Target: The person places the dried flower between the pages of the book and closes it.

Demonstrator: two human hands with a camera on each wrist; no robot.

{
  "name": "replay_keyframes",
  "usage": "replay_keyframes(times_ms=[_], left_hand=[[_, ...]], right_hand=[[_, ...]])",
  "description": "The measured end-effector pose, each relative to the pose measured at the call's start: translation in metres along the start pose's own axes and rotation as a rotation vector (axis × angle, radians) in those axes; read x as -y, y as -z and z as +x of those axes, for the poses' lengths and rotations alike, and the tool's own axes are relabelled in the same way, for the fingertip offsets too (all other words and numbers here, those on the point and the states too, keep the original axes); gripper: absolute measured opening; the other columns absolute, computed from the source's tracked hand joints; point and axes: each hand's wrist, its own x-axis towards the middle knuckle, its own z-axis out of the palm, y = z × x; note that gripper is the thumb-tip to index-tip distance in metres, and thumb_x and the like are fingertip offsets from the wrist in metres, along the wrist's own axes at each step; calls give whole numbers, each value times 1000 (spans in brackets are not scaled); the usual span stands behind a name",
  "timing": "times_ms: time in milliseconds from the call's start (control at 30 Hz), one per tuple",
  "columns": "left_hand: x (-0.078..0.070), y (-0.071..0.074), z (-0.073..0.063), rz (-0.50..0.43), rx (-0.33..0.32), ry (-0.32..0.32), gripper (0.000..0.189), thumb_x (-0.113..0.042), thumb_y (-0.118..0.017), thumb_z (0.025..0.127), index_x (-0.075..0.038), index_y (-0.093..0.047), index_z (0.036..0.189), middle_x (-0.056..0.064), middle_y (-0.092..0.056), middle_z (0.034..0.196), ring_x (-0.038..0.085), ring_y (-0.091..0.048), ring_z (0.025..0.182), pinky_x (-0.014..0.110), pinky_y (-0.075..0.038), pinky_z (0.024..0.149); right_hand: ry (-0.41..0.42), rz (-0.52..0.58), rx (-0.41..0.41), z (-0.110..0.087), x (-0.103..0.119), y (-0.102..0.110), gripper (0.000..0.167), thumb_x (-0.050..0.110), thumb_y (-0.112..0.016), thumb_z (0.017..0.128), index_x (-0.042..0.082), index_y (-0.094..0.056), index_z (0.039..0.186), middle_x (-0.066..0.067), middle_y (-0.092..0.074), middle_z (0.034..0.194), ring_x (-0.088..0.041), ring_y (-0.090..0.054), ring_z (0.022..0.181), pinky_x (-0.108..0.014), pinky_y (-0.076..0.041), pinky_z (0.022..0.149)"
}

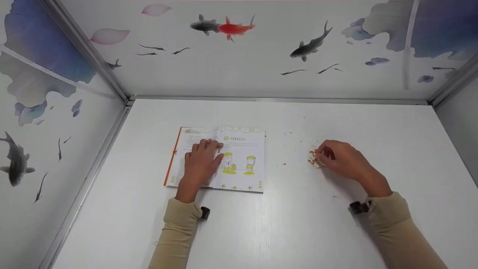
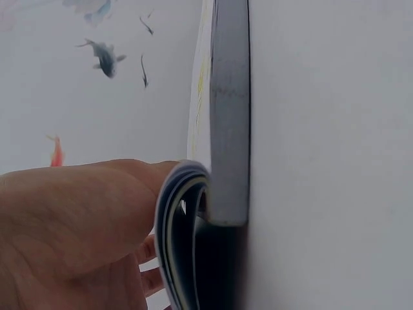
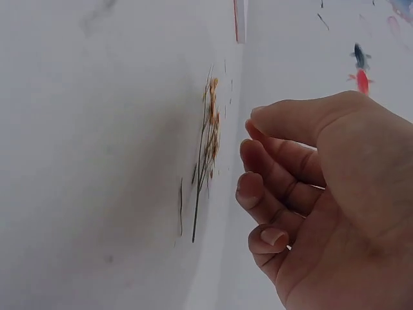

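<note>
An open picture book lies on the white table, yellow-capped cartoon figures on its right page. Across its inner fold and left page rests my left hand, fingers spread and pressing the pages. In the left wrist view, the pages bulge up beside the thumb, next to the thick page block. To the right of the book lies a small bunch of dried flower sprigs with thin stems and orange-brown bits. My right hand hovers beside it with loosely bent fingers; the right wrist view shows nothing held.
Small orange crumbs and stem fragments are scattered on the table between book and sprigs. A thin loose stem lies beside the bunch. Panels printed with fish enclose the table at the back and sides.
</note>
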Motion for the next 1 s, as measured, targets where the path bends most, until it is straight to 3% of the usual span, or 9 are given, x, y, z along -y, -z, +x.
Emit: replay_keyframes(times_ms=[233, 500, 733, 1000], left_hand=[[0, -2, 0, 10, 8, 5, 41, -44, -60, 111, -29, -60, 150, 4, -49, 161, 34, -44, 147, 62, -38, 115], [0, -1, 0, -1, 2, -8, 40, -44, -59, 112, -29, -60, 149, 4, -48, 161, 35, -44, 147, 64, -38, 114], [2, -2, 0, -6, 3, -20, 38, -43, -58, 112, -29, -61, 148, 5, -48, 162, 36, -44, 147, 63, -38, 112], [2, -3, 1, 6, 7, -7, 41, -45, -57, 112, -29, -60, 150, 4, -48, 162, 35, -43, 148, 62, -38, 113]], right_hand=[[-37, -14, 67, -20, -18, 9, 14, 22, -71, 104, 12, -73, 114, -2, -67, 96, -19, -57, 89, -36, -47, 77], [-68, -54, 89, -35, -22, 13, 19, 24, -74, 102, 11, -71, 116, -6, -68, 106, -23, -61, 99, -44, -50, 86], [-51, -83, 65, -37, -21, 10, 6, 13, -70, 103, 9, -71, 107, -5, -70, 101, -21, -61, 93, -41, -52, 81], [-41, -119, 65, -39, -17, 8, 5, 9, -63, 105, 6, -67, 107, -6, -64, 98, -22, -55, 91, -39, -48, 78]])
